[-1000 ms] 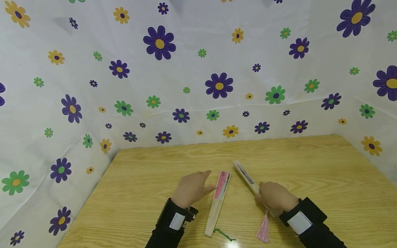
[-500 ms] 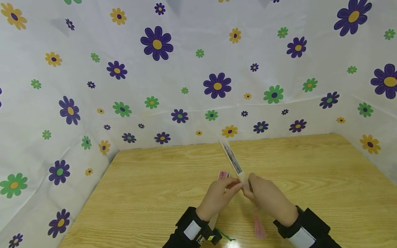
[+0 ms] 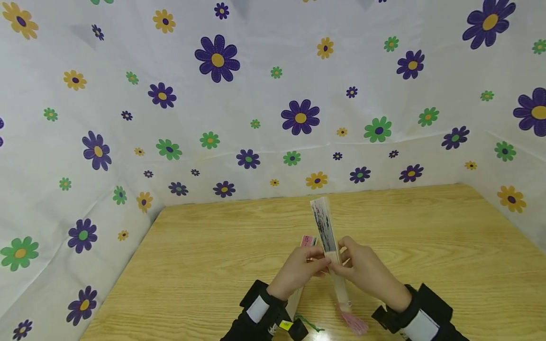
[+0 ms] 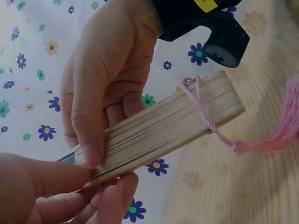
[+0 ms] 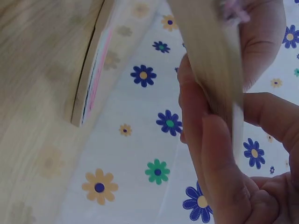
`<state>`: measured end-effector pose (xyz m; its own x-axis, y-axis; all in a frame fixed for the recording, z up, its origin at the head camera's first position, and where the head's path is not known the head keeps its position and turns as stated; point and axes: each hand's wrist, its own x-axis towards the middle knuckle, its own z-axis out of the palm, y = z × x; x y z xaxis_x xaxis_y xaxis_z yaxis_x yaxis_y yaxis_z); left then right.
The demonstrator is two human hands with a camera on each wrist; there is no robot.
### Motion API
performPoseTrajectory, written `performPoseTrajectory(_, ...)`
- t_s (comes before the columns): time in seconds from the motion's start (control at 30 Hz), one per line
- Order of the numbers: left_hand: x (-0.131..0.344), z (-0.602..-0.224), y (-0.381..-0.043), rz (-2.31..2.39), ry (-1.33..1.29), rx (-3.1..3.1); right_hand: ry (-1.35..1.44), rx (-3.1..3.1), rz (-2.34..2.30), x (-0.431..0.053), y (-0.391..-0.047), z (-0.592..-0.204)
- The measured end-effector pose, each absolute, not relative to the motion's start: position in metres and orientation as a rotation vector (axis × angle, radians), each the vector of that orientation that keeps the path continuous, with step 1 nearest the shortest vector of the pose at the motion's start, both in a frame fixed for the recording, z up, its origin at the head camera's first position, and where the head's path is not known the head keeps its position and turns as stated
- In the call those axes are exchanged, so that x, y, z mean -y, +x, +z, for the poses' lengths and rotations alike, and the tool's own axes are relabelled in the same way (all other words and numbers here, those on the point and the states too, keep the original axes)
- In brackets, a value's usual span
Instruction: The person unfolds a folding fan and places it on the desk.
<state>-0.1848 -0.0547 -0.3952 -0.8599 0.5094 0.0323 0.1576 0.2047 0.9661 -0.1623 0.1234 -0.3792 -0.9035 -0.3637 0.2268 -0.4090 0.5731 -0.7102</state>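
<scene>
Table (image 3: 204, 255): left grip (image 3: 295, 271), pinching tasselled fan (image 3: 326, 233), partly hides pink fan (image 3: 307, 240).

No readable text; print (image 3: 325, 231) on folded fan (image 3: 340, 287) illegible.

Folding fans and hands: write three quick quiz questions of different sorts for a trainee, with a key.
1. Multiple choice: what colour is the tassel on the held fan? A green; B pink; C yellow.
2. True or false: only the right hand touches the held fan.
3. Fill in: the other fan lies on the ____.

Key: 1 B. 2 False; the left hand pinches it too. 3 Table.
</scene>
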Motion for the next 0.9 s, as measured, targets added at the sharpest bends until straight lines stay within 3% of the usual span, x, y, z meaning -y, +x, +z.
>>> performPoseTrajectory(0.47,0.053,-0.395,-0.185,1.814,0.524,-2.267,0.397,2.694,1.322,-0.115,-0.159,-0.377)
performPoseTrajectory(0.67,0.053,-0.378,-0.176,1.791,0.503,-2.284,0.385,2.705,1.310,-0.114,-0.159,-0.377)
performPoseTrajectory(0.9,0.055,-0.394,-0.185,1.780,0.519,-2.277,0.414,2.684,1.223,-0.115,-0.159,-0.379)
